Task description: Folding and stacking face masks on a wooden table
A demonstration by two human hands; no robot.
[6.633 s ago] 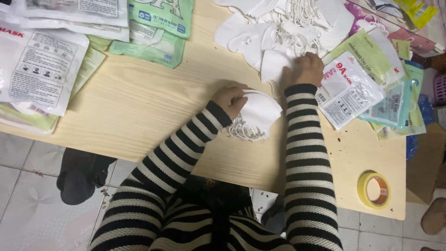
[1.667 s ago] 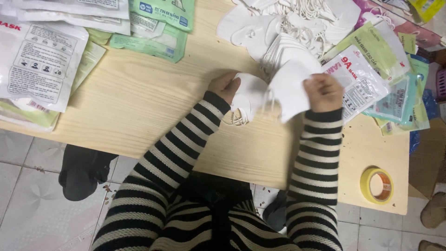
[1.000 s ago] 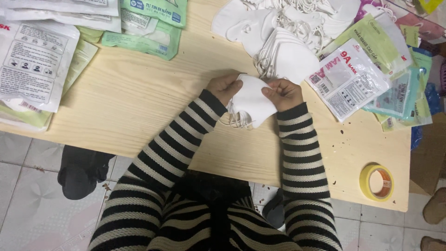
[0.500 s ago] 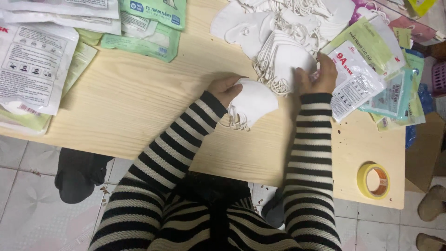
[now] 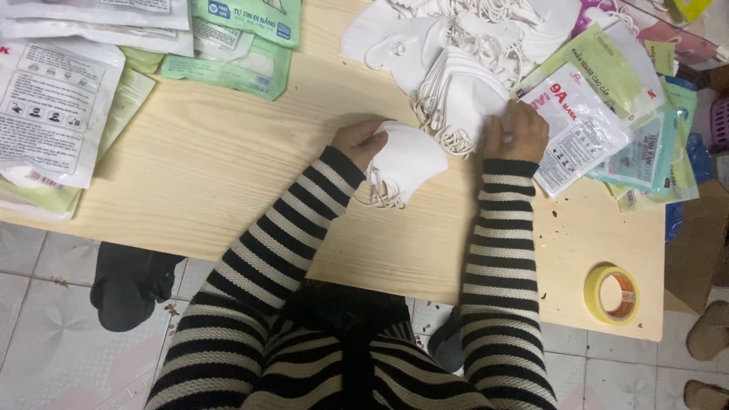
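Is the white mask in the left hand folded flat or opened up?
Folded flat. The white mask lies as one flat, pointed shape under the left hand, its ear loops bunched at its lower edge on the table.

A small stack of folded white face masks (image 5: 406, 161) lies flat near the middle of the desk (image 5: 228, 175), its rounded edge pointing toward 3 o'clock and its thin white ear loops spilling out toward 6 o'clock. The left grip (image 5: 360, 142) pinches the stack at its 9 o'clock end. At 1 o'clock from it, a larger fanned bundle of the same white masks (image 5: 463, 99) rests on the desk, loops bunched along its lower edge. The right grip (image 5: 518, 130) presses on that bundle's 3 o'clock side.
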